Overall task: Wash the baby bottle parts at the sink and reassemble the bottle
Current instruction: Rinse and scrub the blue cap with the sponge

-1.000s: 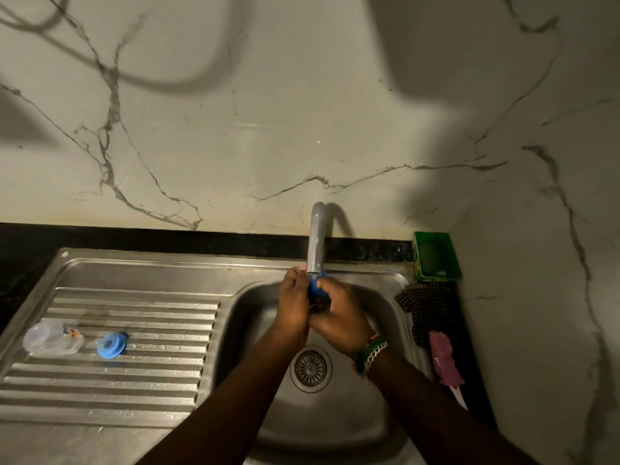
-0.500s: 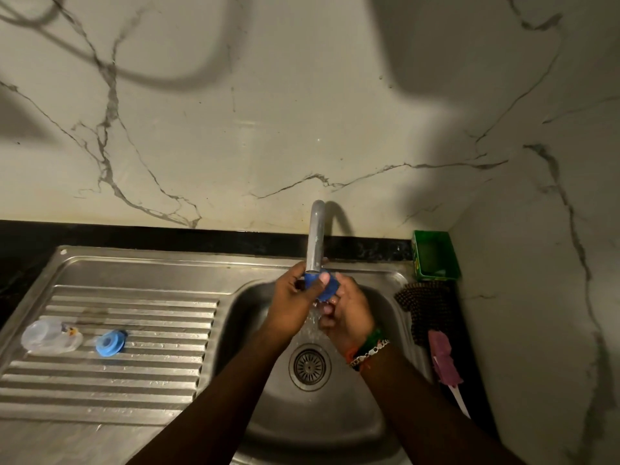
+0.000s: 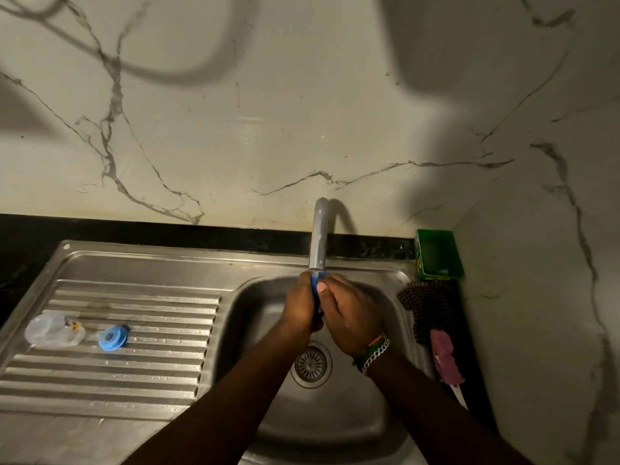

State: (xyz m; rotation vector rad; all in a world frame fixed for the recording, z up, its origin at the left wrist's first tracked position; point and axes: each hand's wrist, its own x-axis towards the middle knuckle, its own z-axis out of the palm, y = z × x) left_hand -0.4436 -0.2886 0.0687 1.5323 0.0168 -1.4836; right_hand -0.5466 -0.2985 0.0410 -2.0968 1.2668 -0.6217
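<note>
Under the tap, over the sink basin, both hands meet around a small blue bottle part. My left hand and my right hand hold it between them, and only a thin blue edge shows between the fingers. On the ribbed drainboard at the left lie the clear bottle on its side and a blue ring with a teat.
A green box stands in the back right corner. A dark scrubber and a pink brush lie along the sink's right edge. The drain is below my hands. Marble walls close the back and right.
The hands have closed together again around the blue part, which now shows only as an edge; half a second ago the left fingers held it openly under the tap.
</note>
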